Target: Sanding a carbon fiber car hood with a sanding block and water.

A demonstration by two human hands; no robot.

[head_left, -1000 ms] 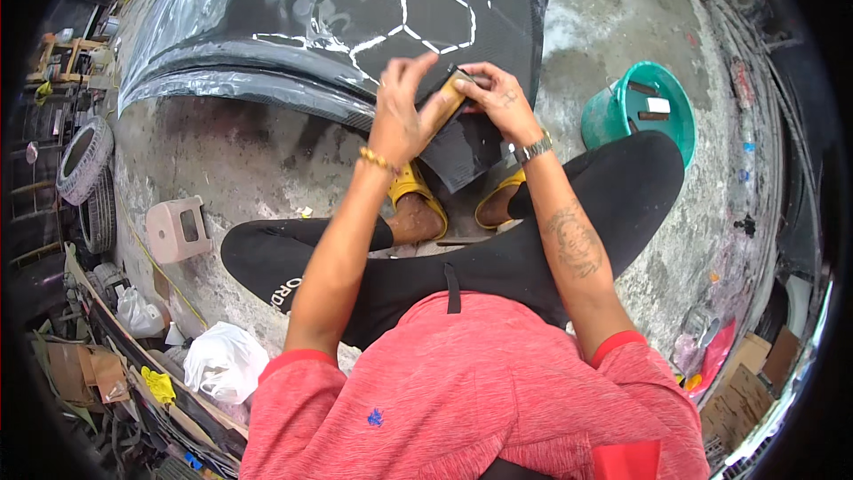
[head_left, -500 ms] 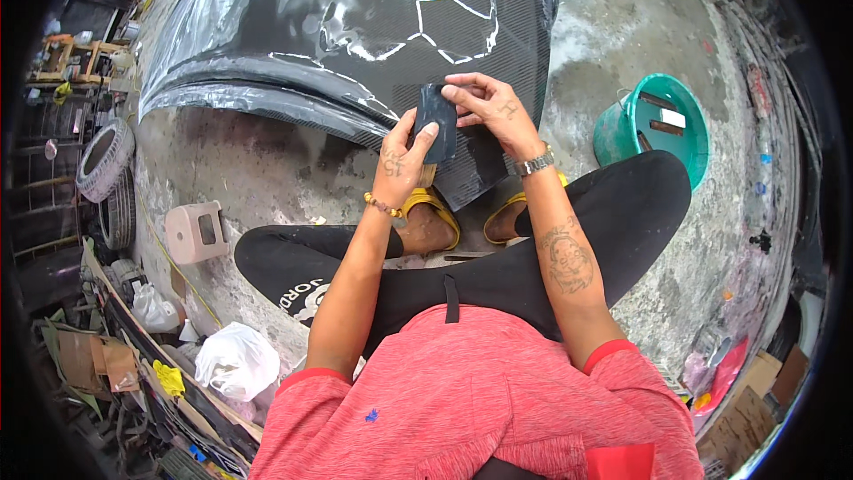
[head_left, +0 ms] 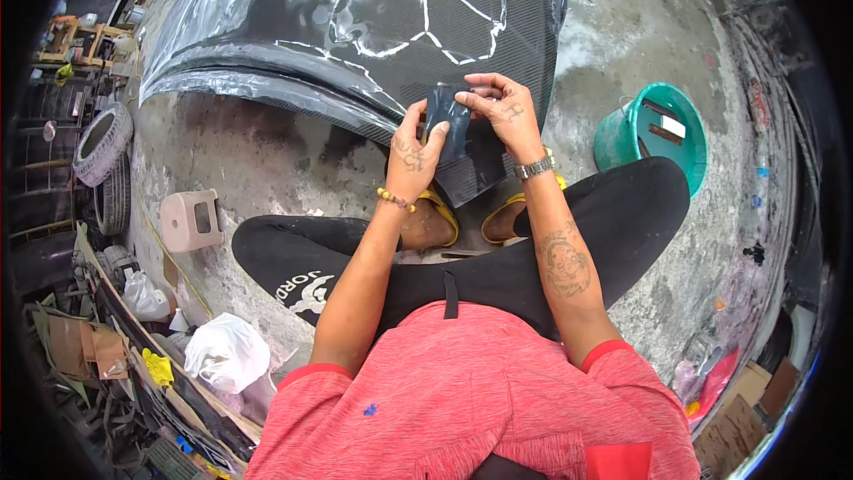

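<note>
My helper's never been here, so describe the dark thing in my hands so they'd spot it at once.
Find the big dark panel with white outlines. Near its lower edge, your left hand grips a small dark rectangle, your right hand at its upper right. Unlike the panel, it bears no white outlines.

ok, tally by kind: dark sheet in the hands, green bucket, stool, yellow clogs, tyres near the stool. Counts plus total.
Dark sheet: 1
Green bucket: 1
Stool: 1
Yellow clogs: 2
Tyres near the stool: 2
Total: 7
</note>
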